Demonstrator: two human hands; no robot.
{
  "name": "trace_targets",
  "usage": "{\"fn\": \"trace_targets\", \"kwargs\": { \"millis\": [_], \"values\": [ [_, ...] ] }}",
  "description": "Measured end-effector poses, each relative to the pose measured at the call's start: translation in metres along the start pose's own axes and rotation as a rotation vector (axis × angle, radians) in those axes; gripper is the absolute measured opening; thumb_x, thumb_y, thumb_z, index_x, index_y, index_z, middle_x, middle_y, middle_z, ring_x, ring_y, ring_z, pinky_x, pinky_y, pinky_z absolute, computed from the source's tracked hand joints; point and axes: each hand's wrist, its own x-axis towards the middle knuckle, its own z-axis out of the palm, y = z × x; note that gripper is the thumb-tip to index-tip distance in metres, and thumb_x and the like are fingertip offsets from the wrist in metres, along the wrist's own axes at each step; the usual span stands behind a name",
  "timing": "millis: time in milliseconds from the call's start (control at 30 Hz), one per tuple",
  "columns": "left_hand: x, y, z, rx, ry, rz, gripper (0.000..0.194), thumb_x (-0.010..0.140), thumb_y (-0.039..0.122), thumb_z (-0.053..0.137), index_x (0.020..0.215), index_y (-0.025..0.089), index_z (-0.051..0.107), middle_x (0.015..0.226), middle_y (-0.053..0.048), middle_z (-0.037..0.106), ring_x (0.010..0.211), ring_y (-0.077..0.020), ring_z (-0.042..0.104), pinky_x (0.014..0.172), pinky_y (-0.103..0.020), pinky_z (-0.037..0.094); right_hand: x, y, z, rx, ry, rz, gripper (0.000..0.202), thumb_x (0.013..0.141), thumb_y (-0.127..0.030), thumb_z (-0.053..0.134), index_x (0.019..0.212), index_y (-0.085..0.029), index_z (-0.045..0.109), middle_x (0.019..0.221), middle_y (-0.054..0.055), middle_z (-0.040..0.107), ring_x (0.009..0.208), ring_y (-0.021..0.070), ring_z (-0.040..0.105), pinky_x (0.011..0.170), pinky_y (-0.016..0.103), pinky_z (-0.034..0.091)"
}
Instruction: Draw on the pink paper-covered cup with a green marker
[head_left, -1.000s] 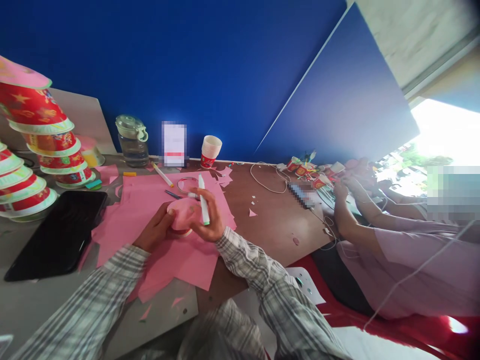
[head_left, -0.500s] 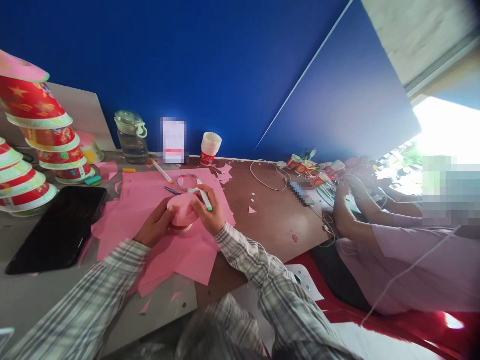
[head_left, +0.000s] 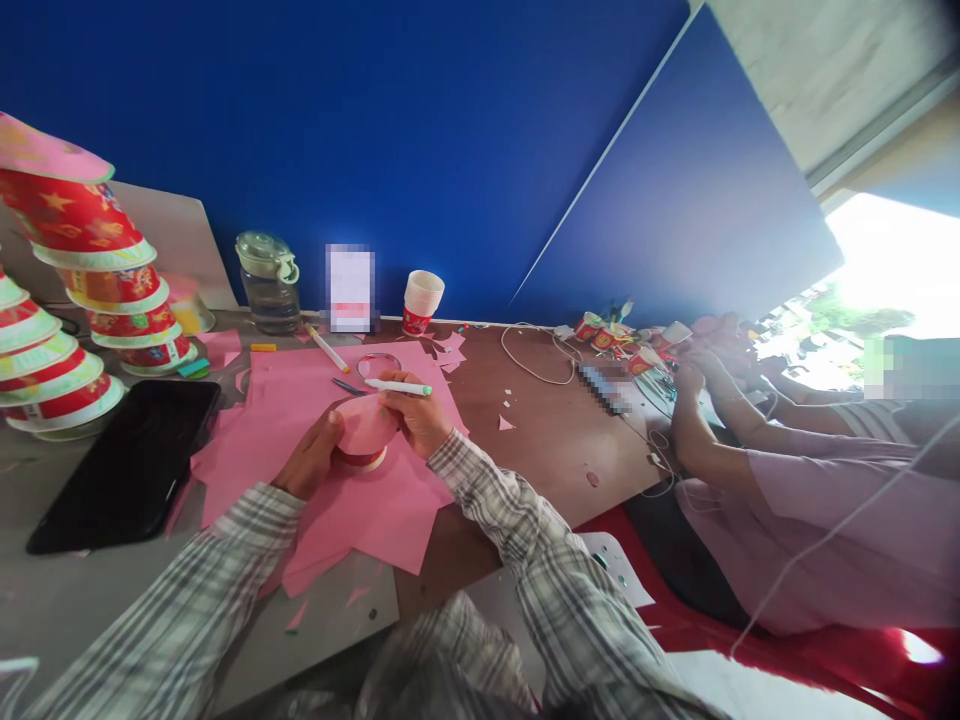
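Sitting upside down on the pink paper sheets (head_left: 352,500), a paper cup (head_left: 365,435) wrapped in pink paper was held between both hands; its rounded, matte pink body hid most of the red print, and only a red and white rim showed at the bottom. The left hand (head_left: 309,460) curved around the cup's left side, fingers partly closed against it and thumb laid on top. The right hand (head_left: 420,420) pressed the cup's right side while its fingers also pinched a white marker (head_left: 397,386) with a green cap, lying nearly level and pointing right. Both sleeves were grey plaid cloth.

Just behind the cup lay a thin wire ring (head_left: 377,364), a dark pen (head_left: 346,386) and a second white marker (head_left: 325,348). Small pink scraps (head_left: 505,424) dotted the brown table (head_left: 555,440), which gave way to a grey surface on the left. There a glossy black tablet (head_left: 127,462) lay flat beside leaning stacks of red printed paper cups (head_left: 82,290). At the back edge stood a clear glass jar (head_left: 268,284) with a lid and a red and white cup (head_left: 420,303). A white cable (head_left: 529,362) looped across the table toward a co-worker's hands (head_left: 694,375), near more small cups, with arms in pale lilac sleeves. A deep blue wall (head_left: 420,130) rose behind, meeting a second blue panel at an angle, and bright daylight showed at far right.
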Motion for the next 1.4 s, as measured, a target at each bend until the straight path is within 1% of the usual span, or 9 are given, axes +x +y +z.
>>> {"fn": "trace_targets", "kwargs": {
  "millis": [233,333,433,633,867,1033,1167,1267,1400],
  "values": [
    [-0.001,-0.003,0.000,0.120,0.036,-0.003,0.057,0.073,0.053,0.034,0.118,0.018,0.042,0.115,-0.010,0.052,0.101,-0.0256,0.049,0.082,-0.042,0.039,-0.001,0.002,0.001,-0.059,0.016,-0.026,0.040,0.051,-0.021,0.066,0.090,-0.015,0.056,0.063,-0.005,0.054,0.052,0.0054,0.046,0.051,0.019,0.036],
    [0.000,-0.003,-0.002,0.234,0.094,0.111,0.063,0.072,0.053,0.036,0.128,0.024,0.030,0.130,-0.007,0.039,0.115,-0.0242,0.037,0.092,-0.040,0.030,-0.002,0.003,0.001,-0.066,0.015,-0.017,0.039,0.051,-0.021,0.067,0.088,-0.015,0.057,0.063,-0.005,0.054,0.052,0.0048,0.045,0.051,0.019,0.036],
    [0.002,-0.004,-0.005,0.241,0.090,0.178,0.061,0.071,0.052,0.040,0.125,0.024,0.036,0.134,-0.005,0.036,0.119,-0.0239,0.032,0.095,-0.039,0.026,-0.002,0.004,0.001,-0.043,0.012,-0.012,0.038,0.050,-0.021,0.069,0.086,-0.015,0.057,0.066,-0.004,0.056,0.056,0.0059,0.048,0.054,0.020,0.039],
    [0.002,-0.001,-0.006,0.078,0.014,0.111,0.047,0.068,0.046,0.049,0.106,0.019,0.053,0.108,-0.008,0.056,0.098,-0.0238,0.049,0.085,-0.040,0.037,0.001,0.007,0.000,-0.070,-0.004,-0.032,0.038,0.051,-0.025,0.070,0.086,-0.015,0.057,0.066,-0.004,0.056,0.058,0.0070,0.048,0.055,0.021,0.039],
    [0.002,0.000,-0.008,0.118,-0.093,0.080,0.071,0.047,0.037,0.070,0.111,0.023,0.043,0.110,-0.007,0.050,0.094,-0.0238,0.050,0.070,-0.034,0.046,0.002,0.008,-0.002,-0.105,0.006,-0.020,0.038,0.054,-0.024,0.069,0.089,-0.015,0.056,0.069,-0.004,0.057,0.060,0.0069,0.049,0.059,0.022,0.039],
    [0.001,0.000,-0.005,0.256,-0.072,0.124,0.072,0.047,0.032,0.070,0.113,0.025,0.041,0.115,-0.006,0.045,0.096,-0.0218,0.048,0.066,-0.029,0.047,0.004,0.013,-0.004,-0.101,-0.006,-0.047,0.039,0.056,-0.025,0.068,0.091,-0.016,0.055,0.071,-0.003,0.057,0.062,0.0070,0.049,0.058,0.021,0.039],
    [0.000,0.000,-0.003,0.293,-0.041,0.072,0.075,0.048,0.036,0.069,0.115,0.026,0.038,0.108,-0.006,0.048,0.078,-0.0180,0.052,0.048,-0.026,0.046,0.008,0.017,-0.006,-0.116,-0.009,-0.067,0.041,0.057,-0.027,0.068,0.094,-0.016,0.055,0.070,-0.003,0.056,0.061,0.0067,0.048,0.056,0.020,0.039],
    [0.002,0.000,-0.004,0.330,0.043,0.162,0.070,0.050,0.036,0.067,0.113,0.024,0.039,0.110,-0.005,0.047,0.088,-0.0198,0.050,0.063,-0.032,0.047,0.008,0.015,-0.006,-0.108,0.069,-0.132,0.042,0.061,-0.027,0.065,0.100,-0.017,0.053,0.070,-0.003,0.055,0.059,0.0064,0.047,0.056,0.020,0.040],
    [0.006,-0.001,-0.008,0.482,0.298,0.326,0.066,0.054,0.032,0.066,0.113,0.020,0.039,0.114,-0.006,0.045,0.105,-0.0214,0.042,0.088,-0.041,0.034,-0.003,0.009,-0.004,-0.178,0.216,-0.398,0.031,0.074,-0.027,0.054,0.103,-0.017,0.050,0.064,-0.003,0.053,0.055,0.0070,0.047,0.056,0.022,0.041]
  ]
}}
